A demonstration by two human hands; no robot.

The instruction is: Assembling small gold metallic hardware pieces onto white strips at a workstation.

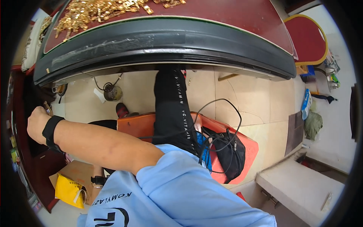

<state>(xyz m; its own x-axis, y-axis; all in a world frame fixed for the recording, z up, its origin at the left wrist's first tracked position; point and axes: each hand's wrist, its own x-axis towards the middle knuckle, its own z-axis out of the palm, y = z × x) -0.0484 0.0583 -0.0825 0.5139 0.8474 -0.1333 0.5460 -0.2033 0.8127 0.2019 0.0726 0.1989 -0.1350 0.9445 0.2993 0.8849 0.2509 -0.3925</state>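
My right hand (37, 124) reaches far to the left across my chest, with a black strap on its wrist. Its fingers are curled at the dark red cabinet (41, 166), and a thin brown piece (47, 108) sticks out above the knuckles. My left hand (96, 170) is mostly hidden under the right forearm. Only its wrist with a black band shows, next to a cardboard box (77, 171). I sit on an orange stool (247, 149) in black trousers and a light blue shirt.
A dark red table (227, 15) with a thick black rim curves overhead, with a heap of small gold metal parts (90, 13) on it. A black bag (230, 155) with cables lies on the stool. A yellow bag (68, 191) sits in the box. A red chair (306, 38) stands at right.
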